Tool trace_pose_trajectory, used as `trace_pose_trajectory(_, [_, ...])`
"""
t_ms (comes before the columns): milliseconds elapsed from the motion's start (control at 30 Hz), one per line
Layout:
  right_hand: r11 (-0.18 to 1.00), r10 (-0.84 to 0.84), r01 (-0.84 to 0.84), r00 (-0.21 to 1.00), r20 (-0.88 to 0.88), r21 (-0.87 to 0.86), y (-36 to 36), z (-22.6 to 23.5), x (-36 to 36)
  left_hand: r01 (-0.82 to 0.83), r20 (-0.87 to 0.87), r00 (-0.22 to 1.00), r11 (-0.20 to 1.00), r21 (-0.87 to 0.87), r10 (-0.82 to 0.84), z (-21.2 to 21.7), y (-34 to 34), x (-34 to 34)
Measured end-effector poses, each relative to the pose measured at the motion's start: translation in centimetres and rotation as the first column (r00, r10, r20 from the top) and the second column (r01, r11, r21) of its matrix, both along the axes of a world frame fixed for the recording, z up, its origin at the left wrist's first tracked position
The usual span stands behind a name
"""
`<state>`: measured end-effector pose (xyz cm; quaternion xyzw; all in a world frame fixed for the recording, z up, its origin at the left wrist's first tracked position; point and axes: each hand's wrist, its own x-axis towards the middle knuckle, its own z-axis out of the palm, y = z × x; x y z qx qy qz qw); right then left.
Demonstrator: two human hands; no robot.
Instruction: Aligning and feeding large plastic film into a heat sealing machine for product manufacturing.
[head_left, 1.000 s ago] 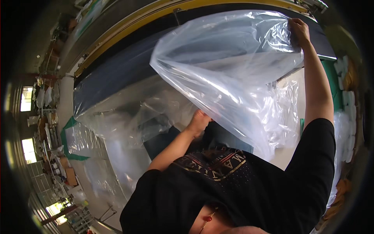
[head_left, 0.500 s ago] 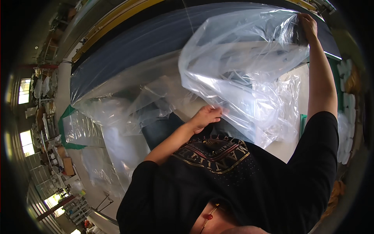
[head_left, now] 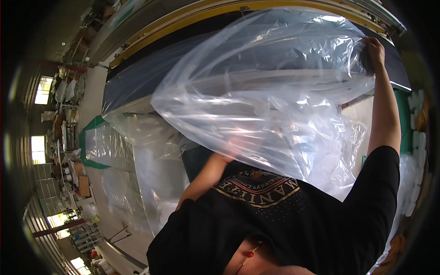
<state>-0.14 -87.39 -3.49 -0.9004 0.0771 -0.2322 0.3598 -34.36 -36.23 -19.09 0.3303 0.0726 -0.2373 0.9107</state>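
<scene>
A large clear plastic sheet (head_left: 275,98) billows across the space in front of me, creased and shiny. My right hand (head_left: 375,52), raised at the far right with the arm stretched out, pinches the sheet's far right corner. Close to my body, my left hand (head_left: 234,145) sits behind the lower edge of the film. Film and motion blur hide its fingers, so I cannot tell whether it grips anything. Under the sheet lies a long dark work surface (head_left: 130,85), partly covered by more film.
A yellow beam (head_left: 158,34) runs along the far side of the dark surface. More clear film (head_left: 158,178) hangs at the left, near a green-edged piece (head_left: 91,159). Cluttered shelves (head_left: 68,133) line the left; white wrapped bundles (head_left: 415,156) stand at the right.
The sheet has swung left and ballooned wider, its lower edge now passing over my left hand. My right hand keeps hold of the corner, appearing slightly lower and further right.
</scene>
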Motion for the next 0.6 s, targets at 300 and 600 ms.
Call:
trace_pose_trajectory(300, [0.998, -0.037, 0.034, 0.998, 0.055, 0.051, -2.1, -0.5, -0.6, -0.77, -0.059, 0.557, 0.542, 0.337, 0.828, 8.7, 8.4, 3.6])
trace_pose_trajectory(600, [0.984, 0.144, -0.134, 0.986, 0.085, -0.117, -1.5, -1.2, 1.8, -0.737, 0.798, 0.581, -0.313, 0.599, 0.161, 31.9, 36.6, 5.6])
